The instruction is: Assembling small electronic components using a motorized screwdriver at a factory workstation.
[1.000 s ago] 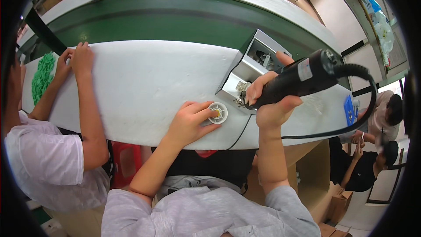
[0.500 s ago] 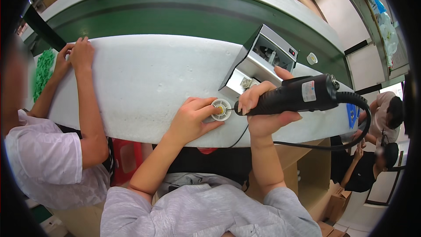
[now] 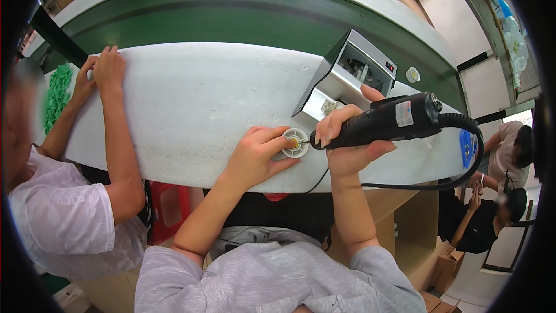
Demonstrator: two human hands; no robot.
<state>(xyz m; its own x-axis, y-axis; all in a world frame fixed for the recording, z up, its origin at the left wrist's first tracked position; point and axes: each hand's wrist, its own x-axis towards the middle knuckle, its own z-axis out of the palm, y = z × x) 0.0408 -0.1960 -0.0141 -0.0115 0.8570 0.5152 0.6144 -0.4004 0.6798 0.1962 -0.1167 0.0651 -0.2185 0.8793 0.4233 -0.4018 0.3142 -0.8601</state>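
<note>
My left hand is closed on a small white spoked plastic wheel with a yellow middle, pressing it to the white bench top. Thumb and fingers grip its left side. From the right, my right hand wraps round a black electric screwdriver, held nearly level and pointing left. Its thin bit reaches the middle of the wheel; whether a screw sits at the tip is too small to tell. Just beyond my right hand stands a silver and black screw feeder, partly hidden by the fingers.
A thick black cable loops from the screwdriver's rear. Another white round part lies on the green strip beyond the bench. A blue tray sits at right. A co-worker's arms rest at left, near green pieces.
The screwdriver's rear end has shifted slightly left and up, and its cable has swung with it. My left hand keeps its hold on the wheel.
</note>
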